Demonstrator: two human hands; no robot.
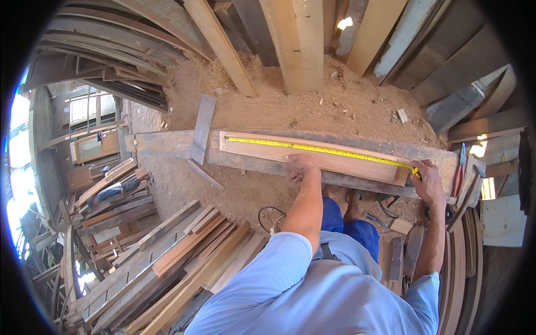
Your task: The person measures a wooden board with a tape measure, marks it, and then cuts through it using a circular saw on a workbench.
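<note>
A pale wooden board (pixel 268 151) lies lengthwise on a worn, grey-brown plank bench (pixel 340 180). Along the board's top stretches the yellow blade of a tape measure (pixel 340 153), its far end at the board's left end. My right hand (pixel 429 181) is closed around the tape measure's case (pixel 416 172), just past the board's right end. At the board's near edge, left of its middle, rests my left hand (pixel 303 169), fingers apart and loosely bent, some of them over the edge. Red-handled pliers (pixel 459 173) lie on the bench right of my right hand.
A grey crosspiece (pixel 204 128) lies over the bench's left part. Tall planks (pixel 293 47) lean beyond the sawdust-covered floor (pixel 268 106). Stacked boards (pixel 184 257) fill the lower left. Near my feet lie a small wood block (pixel 401 225) and dark cord.
</note>
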